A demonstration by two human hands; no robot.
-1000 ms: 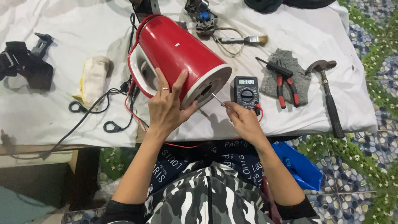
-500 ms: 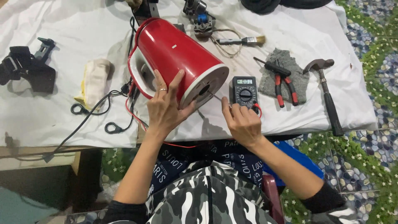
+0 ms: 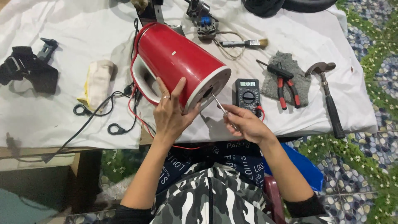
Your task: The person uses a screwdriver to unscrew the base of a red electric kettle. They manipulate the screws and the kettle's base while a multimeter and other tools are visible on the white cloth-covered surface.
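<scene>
My left hand [image 3: 171,116] gripped the tilted red kettle [image 3: 178,66] steady while my right hand [image 3: 244,124] pinched the screwdriver [image 3: 222,108] squarely into its base.

The kettle [image 3: 178,62] is glossy red plastic. A matt white cloth [image 3: 74,37] covers the counter. The hammer [image 3: 327,93] has a dull metal head.
</scene>
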